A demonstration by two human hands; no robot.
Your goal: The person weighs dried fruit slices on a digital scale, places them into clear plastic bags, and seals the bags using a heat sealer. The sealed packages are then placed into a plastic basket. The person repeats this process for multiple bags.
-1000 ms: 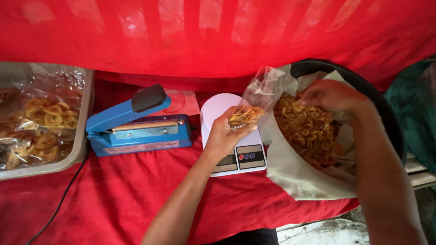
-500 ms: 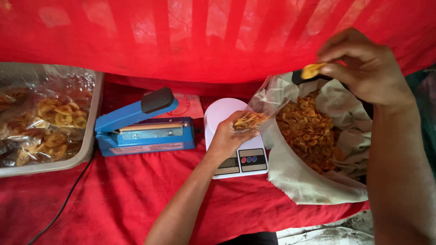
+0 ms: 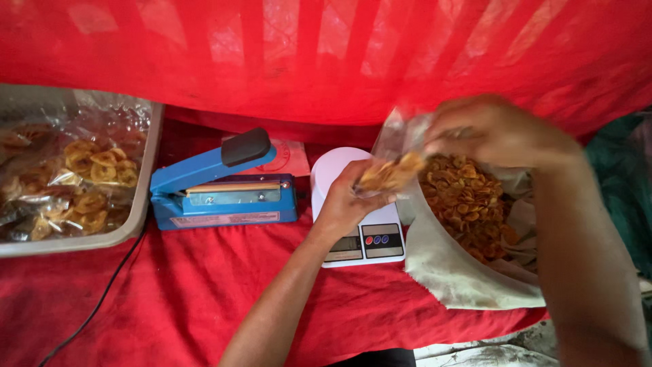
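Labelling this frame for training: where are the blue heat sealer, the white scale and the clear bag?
blue heat sealer [image 3: 224, 197], head view, base.
white scale [image 3: 370, 242], head view, button panel.
clear bag [image 3: 394, 139], head view, upper plastic.

Tight around the scale, open cloth in front.

Your left hand [image 3: 346, 204] holds the clear bag [image 3: 394, 160] over the white scale [image 3: 363, 238], your right hand [image 3: 496, 132] at its mouth. Blue heat sealer [image 3: 221, 187] blocks you just left of the scale; the chip sack [image 3: 468, 251] crowds its right edge. Tray of packed bags [image 3: 75, 177] fills the far left, black cord [image 3: 102, 299] trailing below. You have free passage over the red cloth [image 3: 176, 299] near you.
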